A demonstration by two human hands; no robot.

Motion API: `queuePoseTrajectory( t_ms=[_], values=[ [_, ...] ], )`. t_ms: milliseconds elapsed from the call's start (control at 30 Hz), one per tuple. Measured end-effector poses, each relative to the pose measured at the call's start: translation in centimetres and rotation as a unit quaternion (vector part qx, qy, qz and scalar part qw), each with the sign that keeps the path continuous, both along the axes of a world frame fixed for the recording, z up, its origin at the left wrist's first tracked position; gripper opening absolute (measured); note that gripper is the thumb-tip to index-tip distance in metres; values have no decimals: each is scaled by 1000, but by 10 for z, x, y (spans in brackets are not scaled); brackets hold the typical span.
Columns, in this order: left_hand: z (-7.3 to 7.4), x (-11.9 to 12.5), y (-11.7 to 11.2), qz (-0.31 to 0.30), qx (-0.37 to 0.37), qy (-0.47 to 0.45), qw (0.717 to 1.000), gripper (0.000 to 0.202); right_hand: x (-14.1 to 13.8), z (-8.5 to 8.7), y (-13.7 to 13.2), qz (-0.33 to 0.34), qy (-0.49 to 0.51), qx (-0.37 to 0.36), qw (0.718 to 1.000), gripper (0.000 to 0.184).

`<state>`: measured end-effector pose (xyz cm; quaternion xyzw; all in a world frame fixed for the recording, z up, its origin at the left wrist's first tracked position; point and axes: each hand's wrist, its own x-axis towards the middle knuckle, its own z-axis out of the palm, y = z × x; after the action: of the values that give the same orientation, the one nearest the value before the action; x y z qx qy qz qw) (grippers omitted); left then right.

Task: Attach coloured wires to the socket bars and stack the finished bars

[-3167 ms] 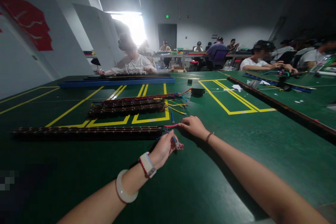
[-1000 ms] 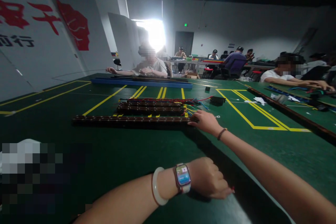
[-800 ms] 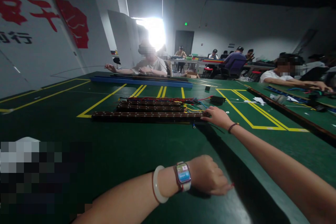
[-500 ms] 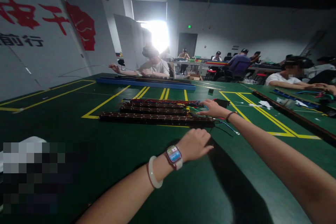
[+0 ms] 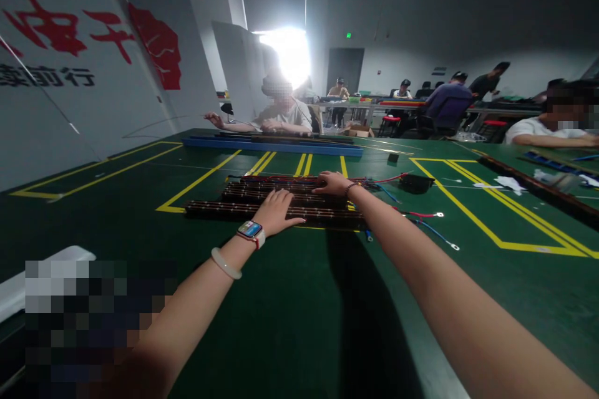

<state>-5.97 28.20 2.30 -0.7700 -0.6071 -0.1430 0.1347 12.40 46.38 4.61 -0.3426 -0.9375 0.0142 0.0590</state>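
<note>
Several long dark strips dotted with pale spots lie side by side on the green table. My left hand rests over the front strips, fingers stretched out and thumb pointing right. Farther back, my right hand reaches across the rear strips with its fingers apart and slightly bent; their tips touch or hover just over them, I cannot tell which. Red wires and blue wires with ring terminals come out at the right end. A black piece lies beyond them.
A blue tray holding dark rods lies at the far side, before a seated person. Yellow tape lines mark the table. Another long strip and white scraps lie at right. A white object stands at left.
My left hand has moved left and forward onto the strips, and its fingers have spread. My right hand has shifted left from the wire ends to the strips. The view has turned slightly.
</note>
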Motion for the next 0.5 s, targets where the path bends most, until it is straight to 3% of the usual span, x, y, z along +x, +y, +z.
queuePoseTrajectory(
  t_ms=[167, 500],
  values=[
    [-4, -9, 12, -23, -1, 10, 1000, 80, -10, -9, 6, -5, -15, -1, 1000, 51],
    [-4, -6, 15, -46, -42, -27, 998, 83, 0, -3, -2, 17, -36, 3, 999, 42]
  ],
)
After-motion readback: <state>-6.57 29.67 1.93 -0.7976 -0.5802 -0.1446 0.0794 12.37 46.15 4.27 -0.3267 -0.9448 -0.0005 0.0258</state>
